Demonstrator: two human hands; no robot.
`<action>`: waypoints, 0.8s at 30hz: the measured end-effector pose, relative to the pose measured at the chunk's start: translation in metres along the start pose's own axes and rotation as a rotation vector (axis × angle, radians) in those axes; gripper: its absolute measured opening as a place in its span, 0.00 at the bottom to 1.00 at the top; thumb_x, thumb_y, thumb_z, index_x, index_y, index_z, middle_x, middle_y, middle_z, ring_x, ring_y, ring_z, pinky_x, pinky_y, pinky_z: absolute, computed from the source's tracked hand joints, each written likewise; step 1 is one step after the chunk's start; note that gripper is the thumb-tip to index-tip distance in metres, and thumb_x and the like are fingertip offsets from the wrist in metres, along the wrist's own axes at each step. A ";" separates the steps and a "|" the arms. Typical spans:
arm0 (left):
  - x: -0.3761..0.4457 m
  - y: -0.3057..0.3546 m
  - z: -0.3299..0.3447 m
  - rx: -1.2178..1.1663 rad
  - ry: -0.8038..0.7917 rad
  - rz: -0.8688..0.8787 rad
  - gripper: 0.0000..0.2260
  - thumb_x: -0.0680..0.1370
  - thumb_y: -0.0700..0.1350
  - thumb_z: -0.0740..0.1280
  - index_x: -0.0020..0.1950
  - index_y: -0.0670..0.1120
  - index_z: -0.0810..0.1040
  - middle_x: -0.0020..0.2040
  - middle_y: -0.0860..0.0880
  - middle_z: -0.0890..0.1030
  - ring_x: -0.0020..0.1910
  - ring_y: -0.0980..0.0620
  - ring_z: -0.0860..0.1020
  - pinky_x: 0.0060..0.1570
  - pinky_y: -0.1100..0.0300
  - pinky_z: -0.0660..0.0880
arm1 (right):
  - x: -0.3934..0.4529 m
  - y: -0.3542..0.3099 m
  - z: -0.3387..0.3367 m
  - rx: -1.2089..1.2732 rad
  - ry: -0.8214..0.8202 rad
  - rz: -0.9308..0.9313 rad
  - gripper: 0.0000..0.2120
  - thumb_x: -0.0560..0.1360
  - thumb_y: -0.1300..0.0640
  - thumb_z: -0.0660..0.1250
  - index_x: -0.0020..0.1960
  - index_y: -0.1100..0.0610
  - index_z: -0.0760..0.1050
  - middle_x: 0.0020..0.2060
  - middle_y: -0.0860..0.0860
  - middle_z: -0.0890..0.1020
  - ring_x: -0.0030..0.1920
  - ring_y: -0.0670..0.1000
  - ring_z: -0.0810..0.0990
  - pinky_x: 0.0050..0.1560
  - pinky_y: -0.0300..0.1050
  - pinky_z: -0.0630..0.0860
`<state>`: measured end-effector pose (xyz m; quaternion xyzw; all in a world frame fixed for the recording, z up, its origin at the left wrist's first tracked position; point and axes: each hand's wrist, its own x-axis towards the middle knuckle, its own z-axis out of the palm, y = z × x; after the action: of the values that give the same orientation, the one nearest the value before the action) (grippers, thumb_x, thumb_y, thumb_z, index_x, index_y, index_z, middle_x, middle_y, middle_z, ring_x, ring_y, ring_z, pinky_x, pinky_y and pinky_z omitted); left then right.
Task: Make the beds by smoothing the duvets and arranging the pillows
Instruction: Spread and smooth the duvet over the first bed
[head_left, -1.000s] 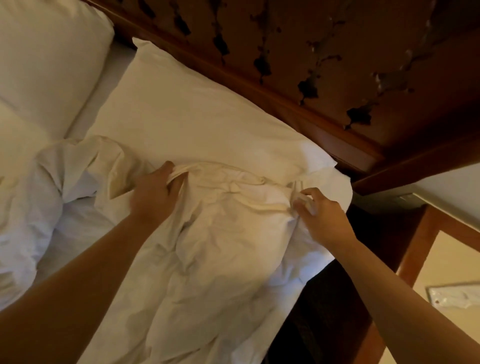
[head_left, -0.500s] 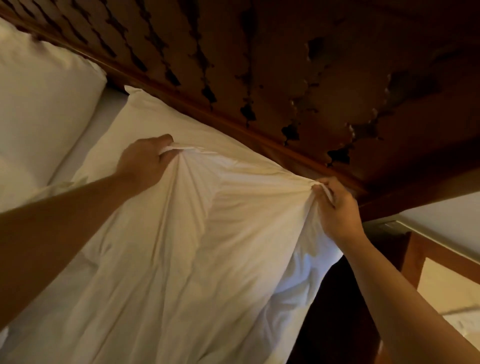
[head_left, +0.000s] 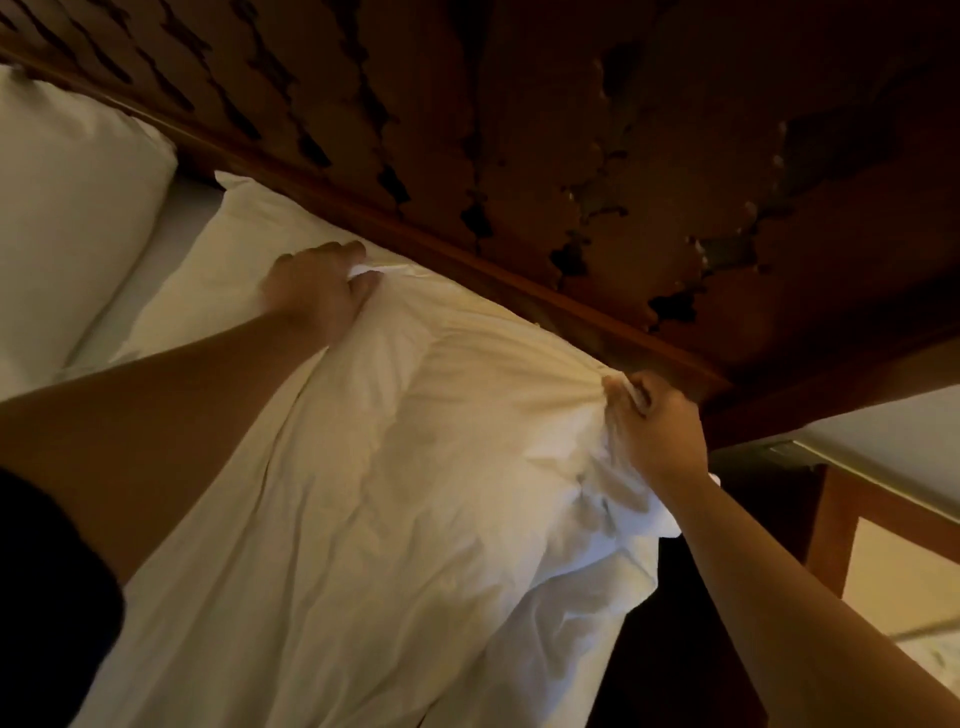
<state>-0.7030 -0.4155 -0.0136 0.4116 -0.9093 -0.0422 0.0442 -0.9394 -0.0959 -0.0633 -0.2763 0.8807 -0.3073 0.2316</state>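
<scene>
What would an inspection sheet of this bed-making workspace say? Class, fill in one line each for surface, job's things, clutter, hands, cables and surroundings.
Surface: bed, with a strip of white sheet bare between the pillows.
Job's things: white duvet, creased, drawn up over the near pillow towards the headboard; second pillow at the left.
Clutter: nothing seen.
Hands: left hand grips the duvet's top edge over the near pillow; right hand grips the duvet's corner at the bed's right side.
Cables: nothing seen.
Surroundings: dark carved wooden headboard along the bed's head; wooden furniture to the right, too dim to identify.
</scene>
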 end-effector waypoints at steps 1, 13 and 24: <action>-0.005 0.005 0.005 0.069 -0.019 0.018 0.19 0.83 0.58 0.59 0.64 0.46 0.76 0.57 0.40 0.81 0.54 0.36 0.78 0.53 0.44 0.73 | -0.005 0.009 0.005 -0.029 -0.043 0.031 0.29 0.79 0.31 0.61 0.56 0.57 0.78 0.39 0.49 0.81 0.43 0.54 0.83 0.43 0.48 0.76; -0.081 0.069 0.011 0.074 -0.173 0.003 0.23 0.80 0.66 0.59 0.50 0.47 0.79 0.43 0.42 0.82 0.40 0.39 0.80 0.37 0.55 0.68 | -0.065 0.044 0.008 0.233 -0.295 0.025 0.20 0.79 0.49 0.75 0.68 0.53 0.77 0.58 0.47 0.83 0.59 0.50 0.80 0.55 0.43 0.73; -0.030 0.072 -0.047 -0.055 0.010 0.095 0.12 0.82 0.50 0.65 0.48 0.42 0.78 0.38 0.39 0.80 0.39 0.34 0.79 0.38 0.48 0.73 | -0.053 0.010 -0.054 0.541 0.062 0.036 0.14 0.80 0.68 0.68 0.43 0.50 0.75 0.39 0.49 0.80 0.37 0.38 0.79 0.39 0.37 0.75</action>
<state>-0.7318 -0.3475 0.0402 0.3667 -0.9261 -0.0628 0.0621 -0.9353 -0.0337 -0.0197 -0.1789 0.7779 -0.5357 0.2753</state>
